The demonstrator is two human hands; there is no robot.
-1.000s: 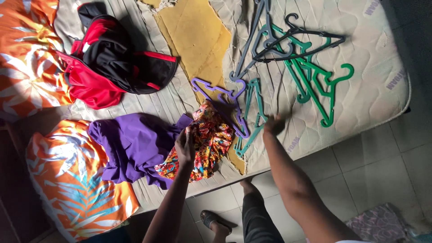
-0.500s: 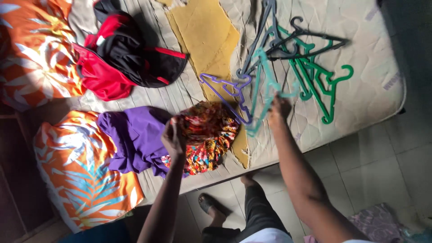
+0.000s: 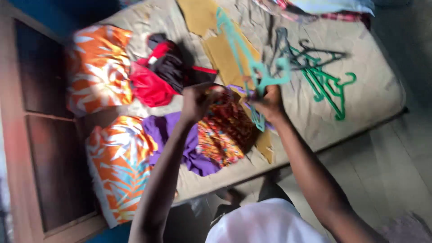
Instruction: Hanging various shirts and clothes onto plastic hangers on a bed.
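Cloth and hanger lifted over the mattress [image 3: 369, 90]

Left hand [image 3: 196, 101] pinches the patterned cloth [image 3: 227, 130] just above the purple garment [image 3: 180, 139]; right hand [image 3: 268, 102] is closed around the teal hanger [image 3: 243, 58]; green hangers [image 3: 326, 83] lie far right.

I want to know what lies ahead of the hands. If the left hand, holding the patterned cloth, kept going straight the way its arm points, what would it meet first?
Probably the red and black garment heaped just beyond the left hand on the mattress. The frame is blurred and depth unclear, so this is a guess.
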